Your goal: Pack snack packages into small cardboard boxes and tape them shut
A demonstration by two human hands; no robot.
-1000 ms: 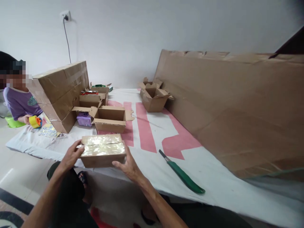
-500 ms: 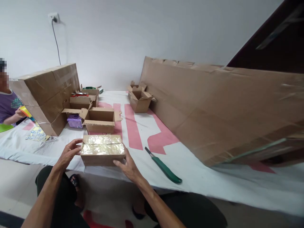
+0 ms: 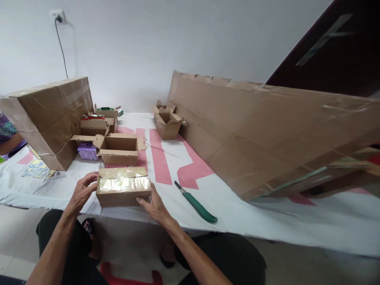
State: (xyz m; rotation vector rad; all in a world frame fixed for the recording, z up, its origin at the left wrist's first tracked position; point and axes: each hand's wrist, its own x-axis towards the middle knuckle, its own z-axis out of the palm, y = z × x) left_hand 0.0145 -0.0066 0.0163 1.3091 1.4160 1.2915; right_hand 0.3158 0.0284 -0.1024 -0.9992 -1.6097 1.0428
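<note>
A small cardboard box (image 3: 123, 198) with shiny clear tape over its top sits at the table's front edge. Its left end is gripped by my left hand (image 3: 81, 192), fingers bent at the upper corner. My right hand (image 3: 154, 206) holds the right end, thumb on the front face and fingers behind the corner. On the cloth to the right lies a green-handled knife (image 3: 197, 206) with a short dark blade. Just behind the taped box stands an open cardboard box (image 3: 118, 159), its flaps spread.
Taped cartons (image 3: 44, 109) are stacked on the left, with a purple packet (image 3: 87, 151) beside them. More open boxes (image 3: 168, 128) stand farther back. A large cardboard sheet or carton (image 3: 252, 134) leans along the right. Another person's arm (image 3: 12, 143) shows at the far left.
The view has turned slightly right, so everything sits farther left in the picture. Both hands keep their hold on the taped box; the other person is now mostly out of view.
</note>
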